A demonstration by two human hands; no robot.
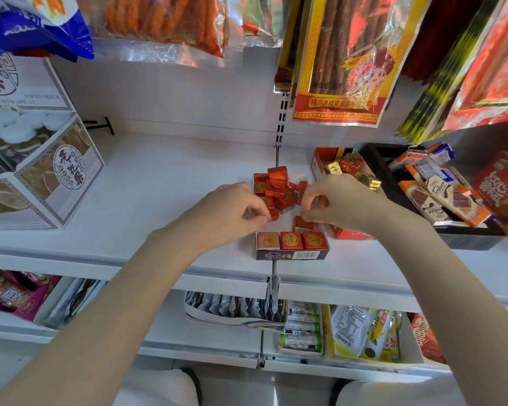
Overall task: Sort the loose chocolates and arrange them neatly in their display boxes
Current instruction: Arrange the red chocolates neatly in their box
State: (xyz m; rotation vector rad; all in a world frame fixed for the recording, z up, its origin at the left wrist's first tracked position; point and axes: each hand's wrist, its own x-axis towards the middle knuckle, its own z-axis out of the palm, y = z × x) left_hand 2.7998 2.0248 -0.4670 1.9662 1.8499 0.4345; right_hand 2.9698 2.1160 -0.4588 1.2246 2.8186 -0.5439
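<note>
A small dark display box [292, 255] lies on the white shelf [165, 183] near its front edge, with three square chocolates in its front row. Behind it sits a loose heap of red-wrapped chocolates [279, 189]. My left hand [232, 212] pinches one red chocolate at the heap's near left. My right hand [340, 203] pinches another red chocolate [304, 223] just above the box's back right part. A red box [329, 162] to the right holds gold and red chocolates; my right hand hides most of it.
A black tray [467, 232] of chocolate bars stands at the right. Cardboard cartons [41, 171] of jars fill the shelf's left. Snack bags [343, 60] hang from above at head height. Lower shelves [305, 332] hold more packets.
</note>
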